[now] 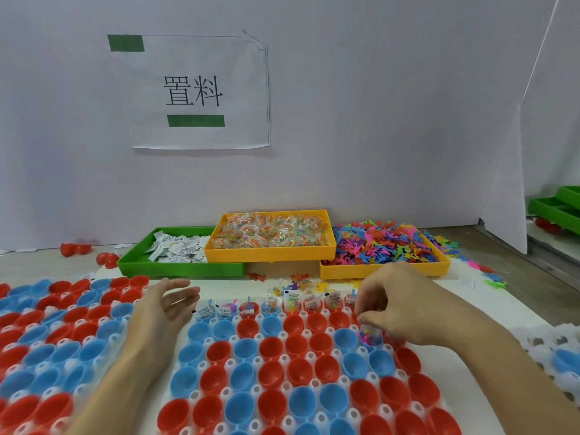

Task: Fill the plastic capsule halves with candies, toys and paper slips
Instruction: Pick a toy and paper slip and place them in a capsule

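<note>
Right hand (pixel 398 306) pinches a clear candy packet (pixel 369 334) into a blue plastic capsule half (pixel 372 339), second row, right end; left hand (pixel 166 304) released, farther left; empty halves lie leftward.

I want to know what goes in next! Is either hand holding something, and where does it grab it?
The right hand pinches a small clear candy packet by its top edge, lowering it into a blue capsule half. The left hand is open and holds nothing.
</note>
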